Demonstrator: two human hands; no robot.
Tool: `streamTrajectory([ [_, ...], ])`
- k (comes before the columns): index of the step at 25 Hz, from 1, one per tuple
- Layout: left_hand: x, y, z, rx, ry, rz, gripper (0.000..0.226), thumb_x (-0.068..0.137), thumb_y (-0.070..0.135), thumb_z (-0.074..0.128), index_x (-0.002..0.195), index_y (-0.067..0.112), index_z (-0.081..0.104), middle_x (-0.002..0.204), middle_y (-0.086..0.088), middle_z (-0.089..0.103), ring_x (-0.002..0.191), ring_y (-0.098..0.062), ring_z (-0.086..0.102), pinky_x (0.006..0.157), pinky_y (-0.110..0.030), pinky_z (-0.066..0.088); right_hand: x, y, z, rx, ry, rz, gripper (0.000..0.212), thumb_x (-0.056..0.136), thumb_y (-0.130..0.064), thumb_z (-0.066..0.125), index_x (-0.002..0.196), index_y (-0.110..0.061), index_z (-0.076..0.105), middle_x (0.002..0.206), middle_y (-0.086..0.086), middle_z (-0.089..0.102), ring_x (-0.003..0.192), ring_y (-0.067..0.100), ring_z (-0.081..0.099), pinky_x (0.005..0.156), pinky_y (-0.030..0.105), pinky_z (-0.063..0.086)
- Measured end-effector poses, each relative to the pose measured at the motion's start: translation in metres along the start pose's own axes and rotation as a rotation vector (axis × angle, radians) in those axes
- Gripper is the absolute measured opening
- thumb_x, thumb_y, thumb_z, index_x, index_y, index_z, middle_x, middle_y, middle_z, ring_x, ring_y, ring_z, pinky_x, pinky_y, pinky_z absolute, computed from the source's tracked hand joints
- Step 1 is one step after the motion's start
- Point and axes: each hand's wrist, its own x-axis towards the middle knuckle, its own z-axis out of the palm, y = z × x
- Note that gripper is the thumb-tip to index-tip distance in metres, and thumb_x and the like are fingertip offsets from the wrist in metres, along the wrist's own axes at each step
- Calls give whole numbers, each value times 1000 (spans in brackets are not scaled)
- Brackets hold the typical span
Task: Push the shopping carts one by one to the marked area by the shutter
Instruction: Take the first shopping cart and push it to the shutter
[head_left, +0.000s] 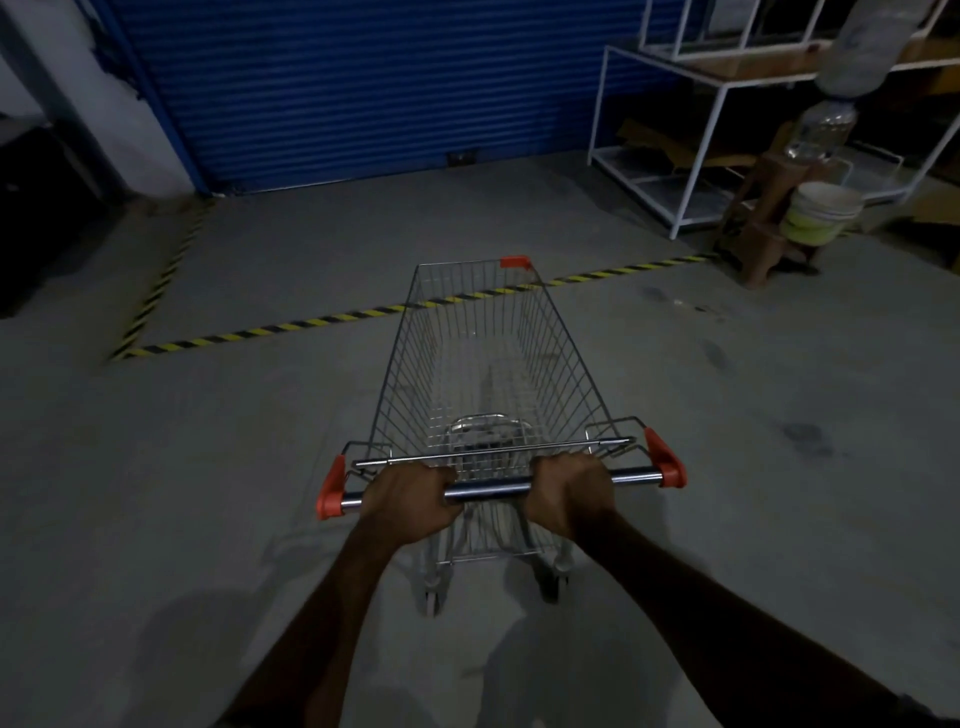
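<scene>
The left hand (408, 501) and right hand (569, 493) grip the chrome handle bar (488, 489) of the empty silver wire shopping cart (483, 374), fingers (442, 475) curled around it, spaced apart probably to steer straight. The cart's front reaches the yellow-black striped floor tape (291, 327) marking the area before the blue ribbed shutter (363, 78).

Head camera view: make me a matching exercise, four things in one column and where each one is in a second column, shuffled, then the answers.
Column one
1. silver wire shopping cart
2. blue ribbed roller shutter
3. yellow-and-black striped floor tape
4. pale round plastic bucket

Column two
A. across the far wall
B. handle bar gripped by left hand and right hand
C. far right, beside a brown stool
D. on the concrete floor, bordering the area before the shutter

Pairs: 1-B, 2-A, 3-D, 4-C.
</scene>
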Motion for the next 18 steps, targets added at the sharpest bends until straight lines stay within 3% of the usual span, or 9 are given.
streamTrajectory([
  [5, 113, -32, 0, -6, 19, 31, 38, 75, 58, 56, 98, 31, 69, 88, -2, 75, 87, -24, 71, 69, -31, 51, 108, 30, 13, 49, 92, -49, 26, 52, -32, 84, 55, -19, 62, 45, -5, 51, 37, 16, 43, 53, 20, 25],
  [10, 226, -67, 8, -62, -17, 47, 39, 74, 56, 54, 102, 32, 68, 88, -1, 75, 87, -24, 71, 71, -32, 53, 215, 50, 29, 2, 106, 6, 17, 56, -32, 69, 58, -17, 61, 46, 3, 52, 38, 25, 52, 48, 25, 34],
  [13, 291, -86, 13, -67, -66, 93, 41, 80, 55, 52, 109, 29, 66, 99, -3, 75, 96, -26, 71, 78, -34, 54, 277, 67, 40, -36, 88, 70, 23, 57, -38, 73, 57, -18, 61, 46, 2, 52, 38, 26, 53, 45, 26, 34],
  [18, 373, -106, 18, -70, -45, 118, 35, 85, 50, 56, 108, 26, 67, 99, -5, 75, 94, -26, 71, 78, -32, 52, 364, 97, 52, -30, 38, 71, 30, 63, -46, 54, 62, -17, 62, 50, 5, 58, 43, 32, 59, 48, 32, 47],
])
